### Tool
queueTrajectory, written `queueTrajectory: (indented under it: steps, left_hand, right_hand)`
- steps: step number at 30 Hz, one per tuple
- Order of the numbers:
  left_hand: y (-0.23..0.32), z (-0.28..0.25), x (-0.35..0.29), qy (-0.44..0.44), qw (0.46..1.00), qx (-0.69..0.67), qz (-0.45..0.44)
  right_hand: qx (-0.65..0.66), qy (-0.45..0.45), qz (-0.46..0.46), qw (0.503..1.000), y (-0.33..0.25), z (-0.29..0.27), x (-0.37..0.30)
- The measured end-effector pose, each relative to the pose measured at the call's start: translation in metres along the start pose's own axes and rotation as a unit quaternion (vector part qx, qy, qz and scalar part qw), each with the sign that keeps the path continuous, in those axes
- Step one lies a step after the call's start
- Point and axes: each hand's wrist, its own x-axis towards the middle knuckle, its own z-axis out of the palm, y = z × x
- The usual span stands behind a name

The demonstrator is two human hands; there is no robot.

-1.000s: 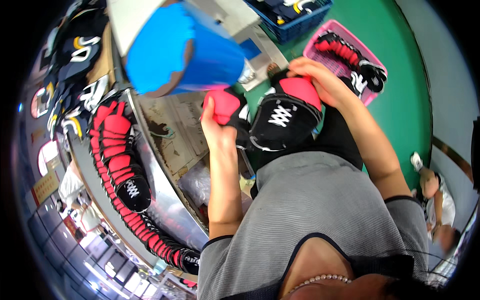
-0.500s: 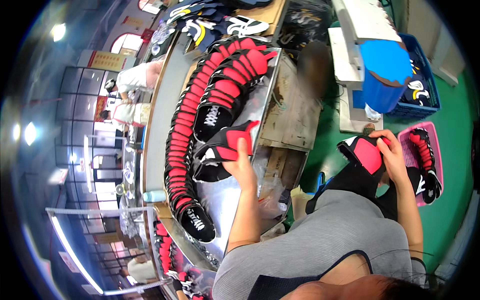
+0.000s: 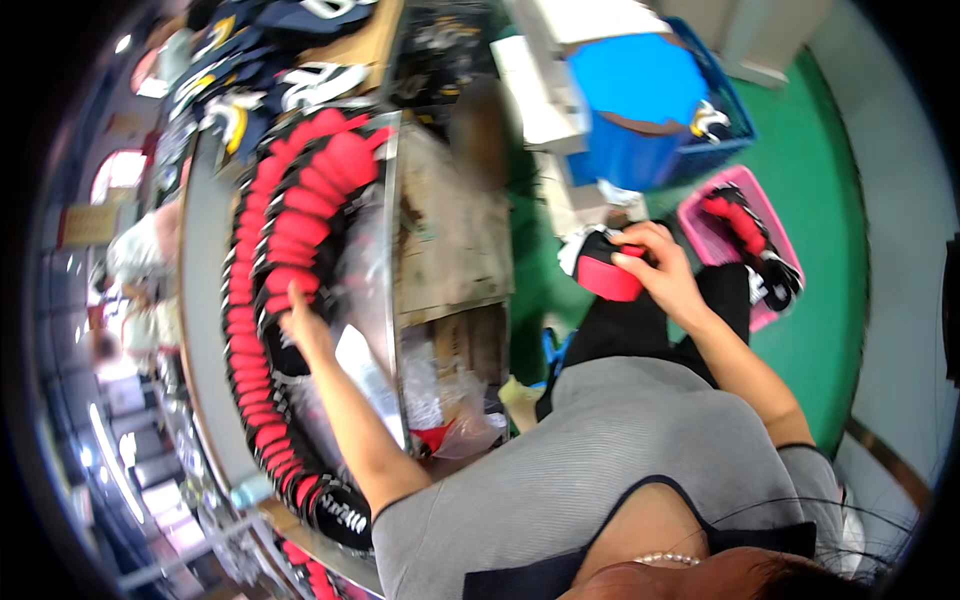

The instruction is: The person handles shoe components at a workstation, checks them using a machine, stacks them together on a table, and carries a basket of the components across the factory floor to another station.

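Left hand [image 3: 300, 325] fingers together on curved red-and-black padded glove row [image 3: 285, 210] | right hand [image 3: 655, 270] clamped on red-black glove [image 3: 605, 270] | seat your piece flush along grey worktop [image 3: 200, 300] edge.

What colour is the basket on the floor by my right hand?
Pink, seen in the head view: the basket sits on green floor beside the right hand.
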Motion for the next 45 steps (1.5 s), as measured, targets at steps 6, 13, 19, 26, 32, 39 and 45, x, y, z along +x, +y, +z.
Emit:
queueTrajectory:
  steps: [6, 13, 19, 26, 32, 39, 45]
  left_hand:
    - [0.023, 0.067, -0.214, -0.347, 0.934, 0.084, 0.031]
    - [0.056, 0.236, -0.318, -0.474, 0.836, -0.15, -0.232]
    - [0.045, 0.281, -0.304, -0.498, 0.854, -0.105, -0.105]
    - [0.046, 0.296, -0.295, -0.433, 0.846, -0.161, -0.265]
    - [0.035, 0.28, -0.32, -0.447, 0.867, -0.175, -0.137]
    - [0.026, 0.298, -0.313, -0.385, 0.879, -0.15, -0.239]
    - [0.024, 0.311, -0.295, -0.389, 0.803, -0.19, -0.411]
  right_hand:
    - [0.195, 0.074, 0.12, 0.971, 0.025, -0.014, 0.003]
    - [0.313, 0.069, 0.136, 0.938, 0.037, -0.008, 0.015]
    - [0.392, 0.087, 0.155, 0.903, 0.08, -0.017, 0.047]
    - [0.447, 0.067, 0.177, 0.874, 0.065, -0.021, 0.059]
    - [0.404, 0.064, 0.171, 0.897, 0.071, -0.03, 0.05]
    - [0.369, 0.057, 0.154, 0.915, 0.076, -0.03, 0.07]
    - [0.414, 0.056, 0.214, 0.883, 0.072, -0.034, 0.078]
